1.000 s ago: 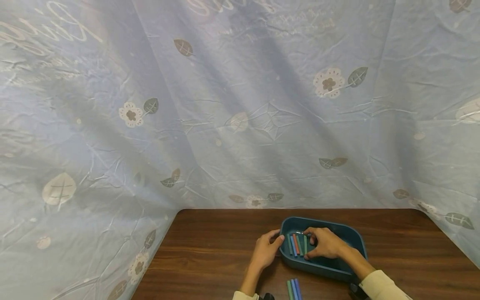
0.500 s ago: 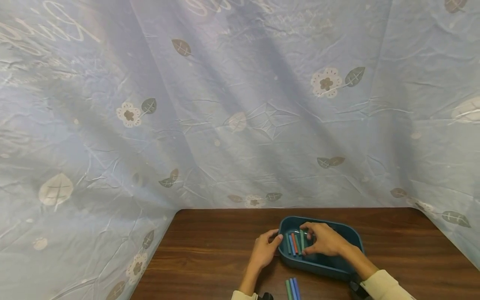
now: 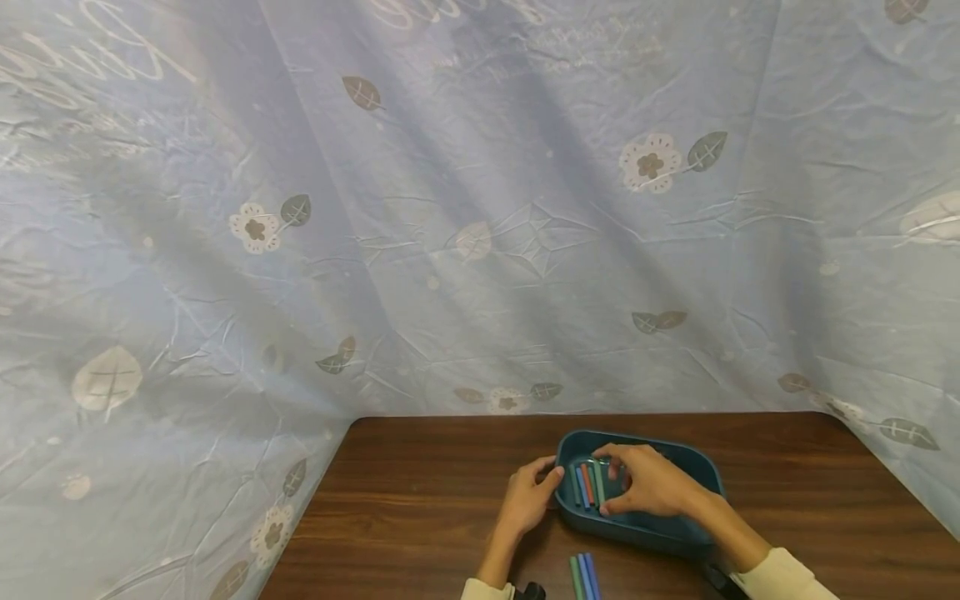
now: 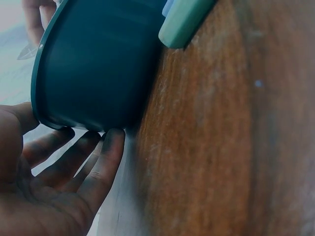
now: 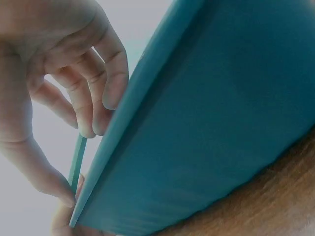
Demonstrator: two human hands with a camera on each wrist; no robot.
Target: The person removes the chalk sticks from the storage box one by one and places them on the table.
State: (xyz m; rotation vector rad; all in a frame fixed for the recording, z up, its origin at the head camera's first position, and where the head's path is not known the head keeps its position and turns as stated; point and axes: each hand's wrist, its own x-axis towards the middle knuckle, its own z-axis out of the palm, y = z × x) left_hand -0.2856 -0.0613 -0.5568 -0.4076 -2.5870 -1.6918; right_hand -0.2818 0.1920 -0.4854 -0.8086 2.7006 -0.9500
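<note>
A dark teal plastic tub (image 3: 652, 533) stands on the table. My left hand (image 3: 523, 502) holds its left end, thumb at the rim and fingertips on the outer wall (image 4: 98, 73). Inside the tub, my right hand (image 3: 651, 483) pinches the ends of a green chalk stick (image 5: 77, 160) between thumb and fingers. That stick is close beside a row of chalk sticks in the tub's left part, including a blue stick (image 3: 582, 489) and a red stick (image 3: 587, 483). Whether it touches the row or the tub floor, I cannot tell.
In front of the tub, on the wooden table (image 3: 420, 500), lie a green chalk stick (image 3: 576, 577) and two blue chalk sticks (image 3: 589, 575) side by side. A pale patterned cloth (image 3: 480, 317) hangs behind the table's far edge.
My right hand has moved left with the green chalk stick, bringing it closer to the row in the tub. My left hand keeps its hold on the tub's end.
</note>
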